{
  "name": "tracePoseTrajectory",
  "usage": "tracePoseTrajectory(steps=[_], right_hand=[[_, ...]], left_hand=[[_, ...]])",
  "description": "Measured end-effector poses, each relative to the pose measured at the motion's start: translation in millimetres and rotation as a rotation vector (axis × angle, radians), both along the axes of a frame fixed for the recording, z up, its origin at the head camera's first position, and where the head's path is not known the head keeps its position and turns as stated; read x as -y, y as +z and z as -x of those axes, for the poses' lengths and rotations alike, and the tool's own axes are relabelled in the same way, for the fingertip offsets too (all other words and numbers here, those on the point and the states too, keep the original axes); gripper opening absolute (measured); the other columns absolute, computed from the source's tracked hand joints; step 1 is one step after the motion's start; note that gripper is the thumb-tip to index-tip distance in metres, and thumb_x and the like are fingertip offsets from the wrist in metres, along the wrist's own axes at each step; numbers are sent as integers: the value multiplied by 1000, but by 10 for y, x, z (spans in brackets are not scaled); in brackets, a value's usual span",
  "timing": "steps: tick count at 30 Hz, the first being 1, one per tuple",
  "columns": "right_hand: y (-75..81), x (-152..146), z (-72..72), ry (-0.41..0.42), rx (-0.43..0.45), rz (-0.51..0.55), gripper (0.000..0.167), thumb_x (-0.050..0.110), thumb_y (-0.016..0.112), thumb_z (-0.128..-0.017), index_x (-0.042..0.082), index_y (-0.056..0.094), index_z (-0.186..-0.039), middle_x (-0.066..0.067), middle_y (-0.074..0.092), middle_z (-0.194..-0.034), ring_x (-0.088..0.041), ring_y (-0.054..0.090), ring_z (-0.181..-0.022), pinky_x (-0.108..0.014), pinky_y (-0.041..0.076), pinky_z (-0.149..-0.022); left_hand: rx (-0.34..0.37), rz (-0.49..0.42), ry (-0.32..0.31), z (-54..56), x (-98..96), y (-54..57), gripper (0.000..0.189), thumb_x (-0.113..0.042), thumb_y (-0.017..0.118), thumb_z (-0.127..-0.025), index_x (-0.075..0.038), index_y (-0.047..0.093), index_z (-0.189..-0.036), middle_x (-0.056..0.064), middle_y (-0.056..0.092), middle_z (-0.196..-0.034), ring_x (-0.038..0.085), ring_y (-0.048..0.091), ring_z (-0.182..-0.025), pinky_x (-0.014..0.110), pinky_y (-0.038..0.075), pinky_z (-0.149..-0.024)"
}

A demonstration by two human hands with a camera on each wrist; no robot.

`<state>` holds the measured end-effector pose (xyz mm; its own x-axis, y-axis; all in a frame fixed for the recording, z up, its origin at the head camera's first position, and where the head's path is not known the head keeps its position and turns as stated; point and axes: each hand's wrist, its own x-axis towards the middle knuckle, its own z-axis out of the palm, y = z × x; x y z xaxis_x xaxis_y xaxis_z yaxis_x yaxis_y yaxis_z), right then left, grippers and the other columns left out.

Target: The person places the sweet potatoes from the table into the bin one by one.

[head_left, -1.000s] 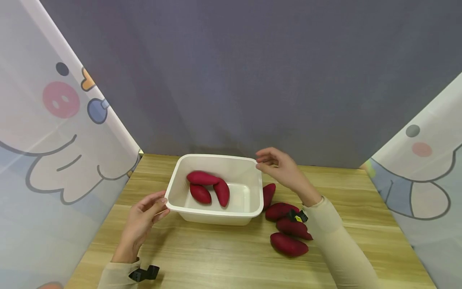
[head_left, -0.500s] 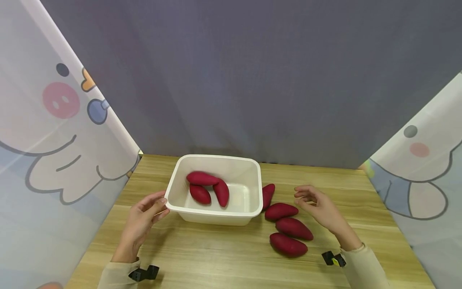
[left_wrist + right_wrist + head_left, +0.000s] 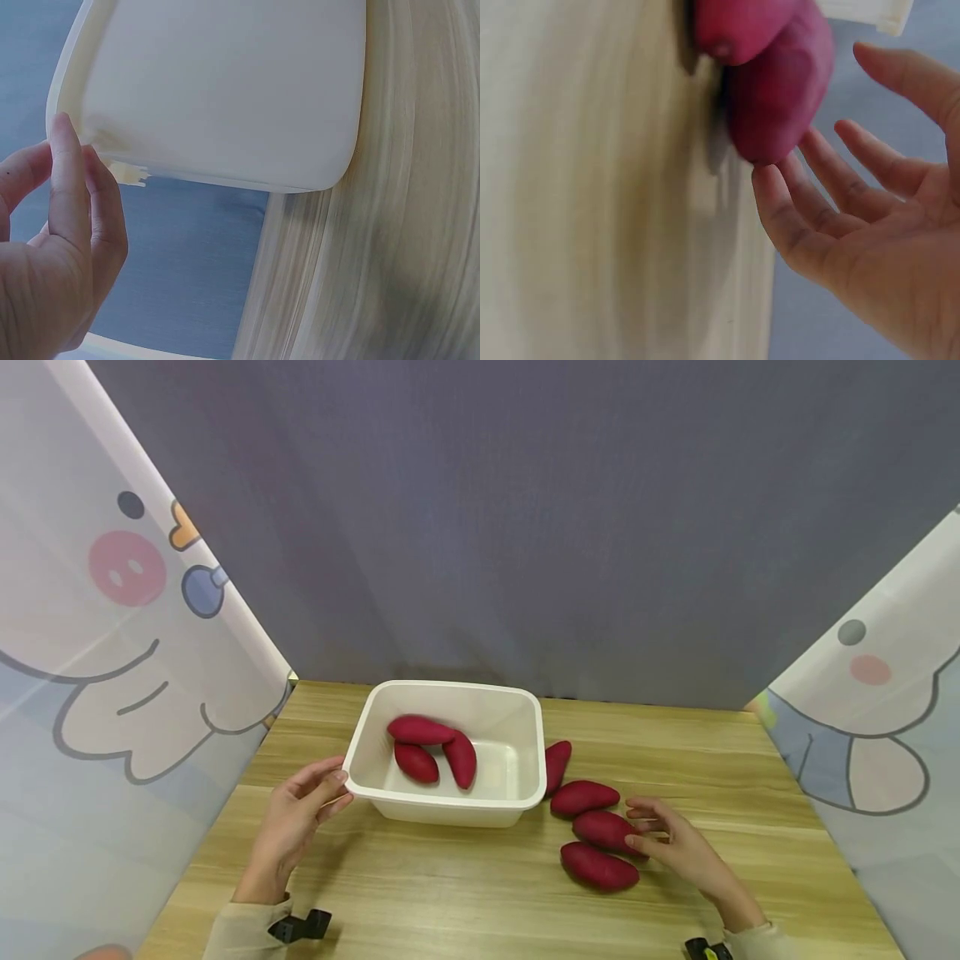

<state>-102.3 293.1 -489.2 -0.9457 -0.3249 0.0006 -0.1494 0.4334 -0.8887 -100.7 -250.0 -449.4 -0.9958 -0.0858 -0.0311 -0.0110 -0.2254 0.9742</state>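
Note:
A white plastic basin (image 3: 457,807) stands on the table with several red-skinned sweet potatoes (image 3: 420,730) in it. My left hand (image 3: 296,814) pinches its rim at the near left corner, thumb above and fingers below; the left wrist view shows those fingers at the basin's (image 3: 225,90) edge. To the basin's right, more sweet potatoes lie in a rough line. My right hand (image 3: 682,852) is at the right end of one sweet potato (image 3: 602,829), thumb overlapping its tip. In the right wrist view, spread fingers (image 3: 774,191) reach right to the end of a sweet potato (image 3: 776,97).
One sweet potato (image 3: 600,867) lies just nearer than the one by my hand, another (image 3: 583,798) just beyond it. A further one (image 3: 557,767) is partly hidden by the basin. A grey curtain (image 3: 480,527) hangs behind the wooden table (image 3: 420,893), with patterned cloths at both sides.
My right hand has moved from beside the basin's far right corner, rightward and then nearer, down to the sweet potatoes. The left hand and the basin have stayed in place.

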Motion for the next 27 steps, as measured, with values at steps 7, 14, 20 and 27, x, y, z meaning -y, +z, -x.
tracePoseTrajectory(steps=[7, 14, 20, 27], right_hand=[[-96, -46, -36, 52, 28, 19, 51, 9, 67, -98, -7, 45, -141, -25, 54, -130, -23, 58, -106, -24, 55, -83], [-156, -89, -10, 98, -19, 32, 49, 6, 66, -98, -8, 45, -140, -28, 56, -128, -16, 60, -103, -23, 55, -80], [-187, -114, -10, 93, 44, 97, 50, 5, 65, -98, -11, 42, -140, -36, 53, -130, -20, 61, -105, -24, 58, -81], [-197, -127, -14, 52, 121, 129, 52, 8, 65, -99, -10, 42, -142, -35, 53, -130, -18, 63, -106, -26, 59, -83]], left_hand=[[5, -5, -4, -7, 0, 8, 34, -4, 66, -97, 7, 60, -129, 11, 63, -109, 18, 68, -93, 31, 61, -87], [10, -22, 2, -7, -4, 5, 33, -3, 67, -97, 6, 62, -128, 11, 63, -108, 18, 69, -93, 32, 61, -87], [0, -25, -2, -5, -3, -3, 33, -3, 66, -97, 7, 62, -128, 8, 64, -106, 18, 69, -92, 32, 61, -87], [-6, -14, -3, -8, 3, -3, 33, -3, 66, -98, 7, 61, -129, 8, 64, -106, 18, 69, -93, 32, 61, -87]])
